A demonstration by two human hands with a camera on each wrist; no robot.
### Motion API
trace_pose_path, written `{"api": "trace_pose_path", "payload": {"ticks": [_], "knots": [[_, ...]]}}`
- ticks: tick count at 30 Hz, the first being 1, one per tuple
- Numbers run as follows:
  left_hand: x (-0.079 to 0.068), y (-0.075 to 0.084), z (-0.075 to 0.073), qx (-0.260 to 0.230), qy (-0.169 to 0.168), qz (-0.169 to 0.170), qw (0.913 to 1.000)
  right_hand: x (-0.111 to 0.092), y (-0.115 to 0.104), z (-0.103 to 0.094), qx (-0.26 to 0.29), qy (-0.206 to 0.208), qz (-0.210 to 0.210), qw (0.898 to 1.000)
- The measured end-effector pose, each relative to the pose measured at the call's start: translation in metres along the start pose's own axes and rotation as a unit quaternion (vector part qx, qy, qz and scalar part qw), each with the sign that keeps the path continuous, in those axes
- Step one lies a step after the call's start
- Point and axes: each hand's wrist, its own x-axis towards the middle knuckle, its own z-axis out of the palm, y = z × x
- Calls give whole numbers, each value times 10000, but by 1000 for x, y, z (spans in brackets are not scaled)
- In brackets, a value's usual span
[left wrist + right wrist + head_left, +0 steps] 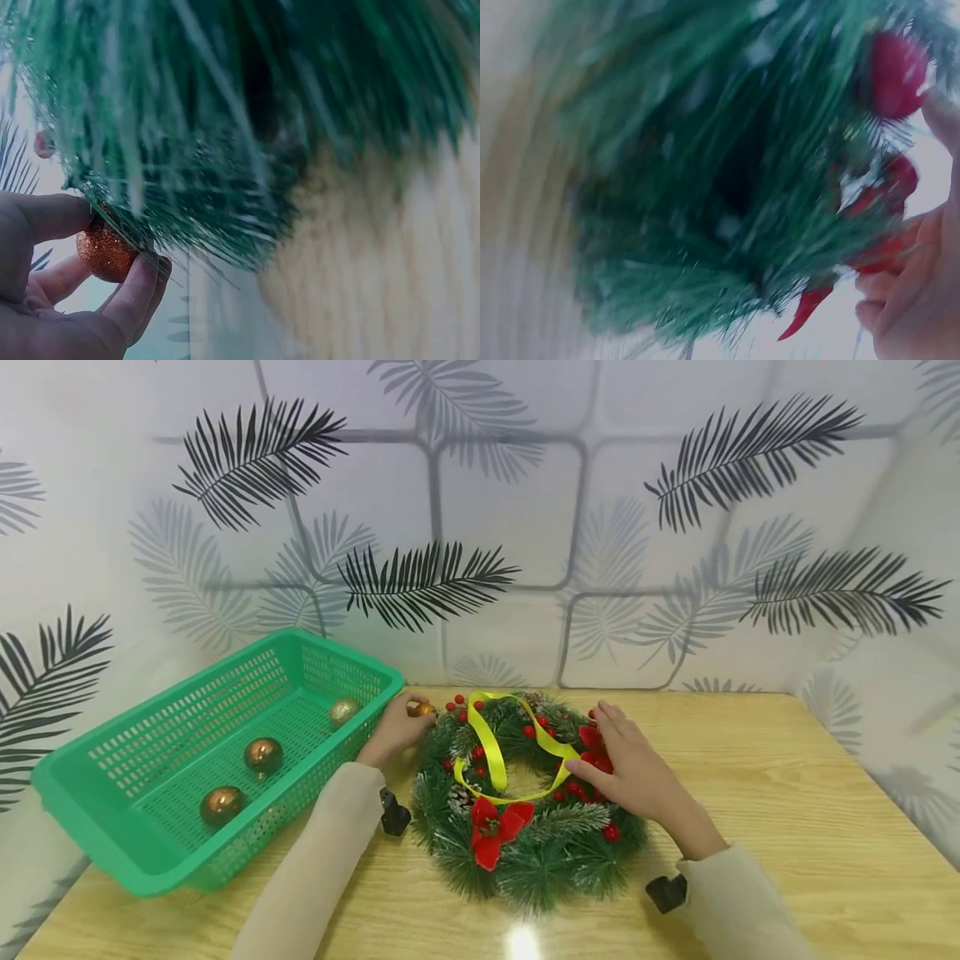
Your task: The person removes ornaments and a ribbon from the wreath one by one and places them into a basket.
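A green wreath [543, 860] with red berries, pine cones and a red flower [495, 828] lies flat on the wooden table. Yellow ribbon [489, 745] loops across its top. At the wreath's far left edge my left hand [396, 727] pinches a glittery copper bauble [109, 251] between thumb and fingers, close against the green needles. My right hand [633, 768] rests on the wreath's right side with fingers extended, beside a second red flower [592, 752]. The right wrist view is blurred, with that hand at its right edge near a red berry [898, 75].
A green plastic basket [120, 868] stands at the left of the table, close to my left arm. Inside it are two copper baubles [262, 755] and a pale gold bauble [344, 712]. A leaf-patterned wall covering [510, 527] rises behind the table.
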Motion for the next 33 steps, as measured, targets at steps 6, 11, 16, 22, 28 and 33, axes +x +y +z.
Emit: {"api": "trace_pose_path", "payload": {"ticks": [6, 11, 16, 22, 28, 33], "knots": [[-6, 7, -2, 76, 37, 128, 9999, -10, -22, 7, 115, 281, 583, 9978], [-11, 19, -4, 308, 75, 217, 9993, -14, -31, 15, 244, 214, 961, 9948], [-14, 28, -4, 350, 69, 322, 9988, -14, -30, 23, 133, 340, 944, 9949], [-19, 32, -4, 391, 61, 369, 9985, -16, -29, 27, 8, 426, 880, 9952], [-23, 36, -3, 362, 33, 419, 9985, -18, -30, 26, -44, 401, 900, 9951], [-25, 44, -7, 305, -49, 453, 9985, -19, -28, 25, -77, 337, 945, 9949]]}}
